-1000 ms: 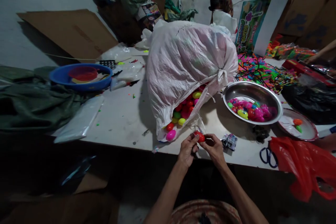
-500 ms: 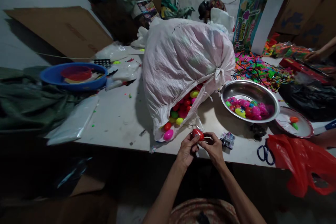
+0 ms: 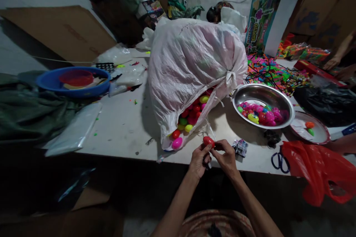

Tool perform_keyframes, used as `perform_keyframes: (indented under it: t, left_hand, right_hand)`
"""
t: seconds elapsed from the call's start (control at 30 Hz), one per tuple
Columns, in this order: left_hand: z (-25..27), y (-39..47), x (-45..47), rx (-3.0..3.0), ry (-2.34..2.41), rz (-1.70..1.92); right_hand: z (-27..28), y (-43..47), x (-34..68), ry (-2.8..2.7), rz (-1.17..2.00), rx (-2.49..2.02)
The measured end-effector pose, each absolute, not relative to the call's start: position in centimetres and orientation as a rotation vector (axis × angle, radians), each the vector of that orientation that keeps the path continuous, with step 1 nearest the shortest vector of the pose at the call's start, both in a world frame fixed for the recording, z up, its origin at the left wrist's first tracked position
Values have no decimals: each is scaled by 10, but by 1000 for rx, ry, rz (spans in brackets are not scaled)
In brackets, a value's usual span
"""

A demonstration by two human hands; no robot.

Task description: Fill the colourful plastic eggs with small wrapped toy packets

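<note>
Over the table's front edge, a red plastic egg [image 3: 208,141] is held between my two hands. My left hand [image 3: 198,161] is closed on its left and lower side, with a small dark and white object, too small to name, low in the fingers. My right hand [image 3: 226,155] pinches the egg from the right with thumb and fingertips. Just beyond stands a big white sack [image 3: 191,55], its torn opening showing several coloured plastic eggs. A pink egg [image 3: 177,143] lies at the sack's lip. A small printed packet [image 3: 240,147] rests beside my right hand.
At the right are a steel bowl [image 3: 289,113] of colourful pieces, a plate [image 3: 322,139], scissors [image 3: 280,162] and a red plastic bag [image 3: 319,170]. A blue basin [image 3: 47,81] and clear bags [image 3: 75,129] lie left. Another person's hand [image 3: 333,60] is at far right.
The red egg now shows more above my fingertips and has tilted slightly. Both hands stay together at nearly the same spot. The whole view has shifted slightly.
</note>
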State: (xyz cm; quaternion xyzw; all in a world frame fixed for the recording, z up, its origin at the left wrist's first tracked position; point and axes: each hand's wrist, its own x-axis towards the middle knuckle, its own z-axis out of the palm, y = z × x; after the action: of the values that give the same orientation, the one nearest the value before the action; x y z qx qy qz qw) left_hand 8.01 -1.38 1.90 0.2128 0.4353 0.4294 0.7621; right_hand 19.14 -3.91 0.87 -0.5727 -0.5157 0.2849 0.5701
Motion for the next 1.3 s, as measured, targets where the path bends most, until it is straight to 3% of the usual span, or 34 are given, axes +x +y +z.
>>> perform_keyframes:
  t: [0.3, 0.57, 0.67, 0.83, 0.97, 1.13, 1.3]
  left_hand:
    - [21, -6, 82, 547, 847, 749]
    - [10, 5, 50, 77, 955, 864]
    - [7, -2, 30, 116, 994, 959]
    - [4, -8, 11, 272, 1134, 1119]
    - [2, -7, -3, 426, 1316, 1233]
    - [-1, -4, -19, 555, 1389, 1296]
    - [-4, -1, -22, 564, 1374, 1286]
  right_hand:
    - [16, -28, 209, -1574, 519, -1508]
    - [88, 11, 358, -1241, -151, -2273]
    - [92, 25, 363, -1189, -262, -2280]
    - [56, 53, 227, -1796, 110, -1605]
    - [30, 79, 122, -2174, 183, -1574]
    - [13, 91, 103, -2195, 171, -1569]
    - [36, 75, 127, -1919, 380, -1583]
